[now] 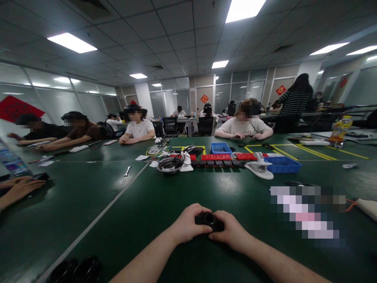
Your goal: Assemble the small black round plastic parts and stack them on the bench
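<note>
A small black part with a round opening on top [209,218] sits between my two hands, at the green tabletop [141,228] close in front of me. My left hand [190,224] grips its left side, thumb at the near edge and fingers at the far edge. On the other side my right hand [229,232] is wrapped round the right end. Much of the part is hidden by my fingers, and its exact kind cannot be made out. Two black ring-like pieces [75,269] lie at the lower left, apart from my hands.
Ahead stand a blue tray [220,149], red power strips [216,157], a round metal bowl [170,166], a white clamp [260,167] and another blue tray [284,164]. A wrench [127,171] lies left. A co-worker's hands [22,188] rest at the left edge. Other people sit across the table.
</note>
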`<action>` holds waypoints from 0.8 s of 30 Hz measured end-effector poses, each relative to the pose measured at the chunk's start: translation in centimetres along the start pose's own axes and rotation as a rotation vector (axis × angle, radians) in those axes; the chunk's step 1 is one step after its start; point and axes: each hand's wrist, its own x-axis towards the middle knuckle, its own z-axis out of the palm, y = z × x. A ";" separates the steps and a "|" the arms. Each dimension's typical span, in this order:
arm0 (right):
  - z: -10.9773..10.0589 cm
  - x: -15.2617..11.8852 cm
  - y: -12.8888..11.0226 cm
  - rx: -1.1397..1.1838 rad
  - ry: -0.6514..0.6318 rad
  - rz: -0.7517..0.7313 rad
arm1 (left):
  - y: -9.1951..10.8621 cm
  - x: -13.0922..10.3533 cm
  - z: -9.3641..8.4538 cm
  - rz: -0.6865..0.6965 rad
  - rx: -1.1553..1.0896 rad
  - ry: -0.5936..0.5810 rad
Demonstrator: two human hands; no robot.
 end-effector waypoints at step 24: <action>0.2 -0.5 -0.1 -0.286 0.274 0.175 | -0.2 1.5 4.8 -0.090 0.198 0.444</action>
